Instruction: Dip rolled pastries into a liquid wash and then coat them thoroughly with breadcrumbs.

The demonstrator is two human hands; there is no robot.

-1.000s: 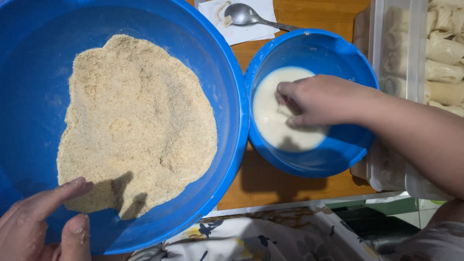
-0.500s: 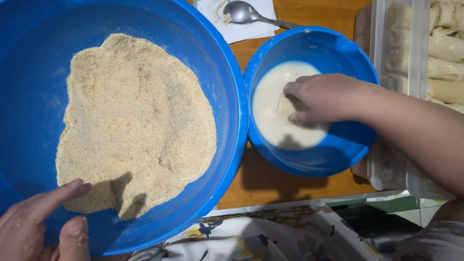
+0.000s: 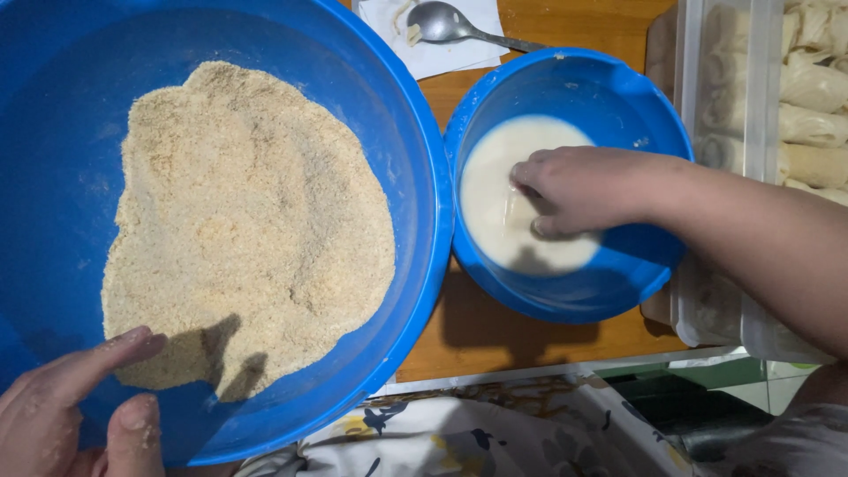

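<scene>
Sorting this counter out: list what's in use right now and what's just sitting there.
In use:
- right hand, fingers dipped in small blue bowl of white batter
- left hand at the rim of big blue basin of breadcrumbs

Lying about:
- spoon on paper napkin
- clear tray of rolls

Wooden worktop seen from above, in warm, even light

The worktop [image 3: 495, 331] is orange-brown wood with a pale front edge; bowls cast soft shadows on it toward the near side; below the edge lies a patterned cloth [image 3: 459, 437] in white, blue and yellow; at lower right, a patch of green and pale floor [image 3: 751, 389] shows.
</scene>
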